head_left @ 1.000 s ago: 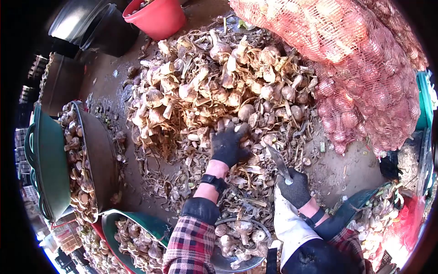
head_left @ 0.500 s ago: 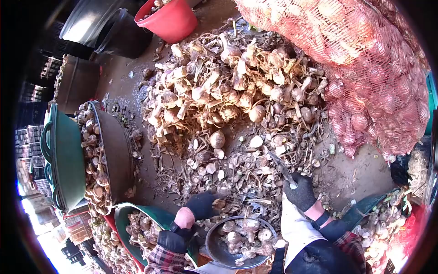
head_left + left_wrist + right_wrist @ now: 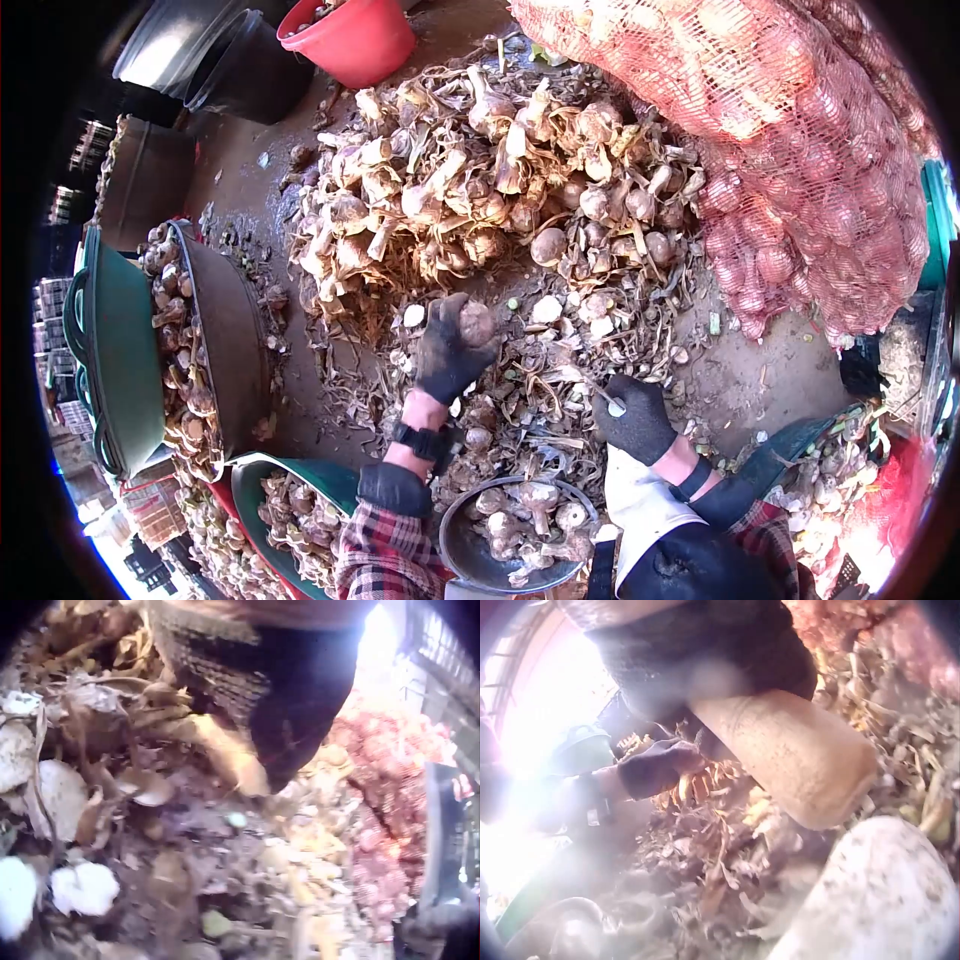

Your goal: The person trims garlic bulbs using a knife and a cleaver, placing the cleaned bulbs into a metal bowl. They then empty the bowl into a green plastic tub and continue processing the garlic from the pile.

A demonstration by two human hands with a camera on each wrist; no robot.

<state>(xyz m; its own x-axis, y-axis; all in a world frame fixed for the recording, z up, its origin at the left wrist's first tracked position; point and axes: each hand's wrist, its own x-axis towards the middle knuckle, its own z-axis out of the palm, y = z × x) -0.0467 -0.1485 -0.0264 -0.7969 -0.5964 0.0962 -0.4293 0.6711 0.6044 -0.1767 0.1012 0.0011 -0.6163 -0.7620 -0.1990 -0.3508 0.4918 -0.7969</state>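
In the head view my left hand [image 3: 448, 352], in a dark glove, grips a garlic bulb [image 3: 477, 325] at the front edge of the heap of dried garlic [image 3: 430, 190]. A tan stem-like piece [image 3: 232, 757] shows below that glove in the left wrist view. My gloved right hand [image 3: 638, 418] holds a knife [image 3: 592, 386], its thin blade pointing up and left over the trimmings. The knife's pale wooden handle [image 3: 802, 761] sticks out of the fist in the right wrist view. A round metal pan [image 3: 452, 540] with several trimmed bulbs stands between my forearms.
Red mesh sacks [image 3: 800, 180] of bulbs rise at the right. On the left are a green tub [image 3: 120, 360], a brown tub [image 3: 225, 340] of garlic and a lower green container [image 3: 335, 485]. A red bucket [image 3: 350, 45] stands at the back. Husks and cut pieces [image 3: 540, 350] cover the floor ahead.
My left hand drew back from the heap to beside the pan, then reached forward again and took hold of a bulb lying before the heap. The right hand kept the knife, tilting its blade lower.
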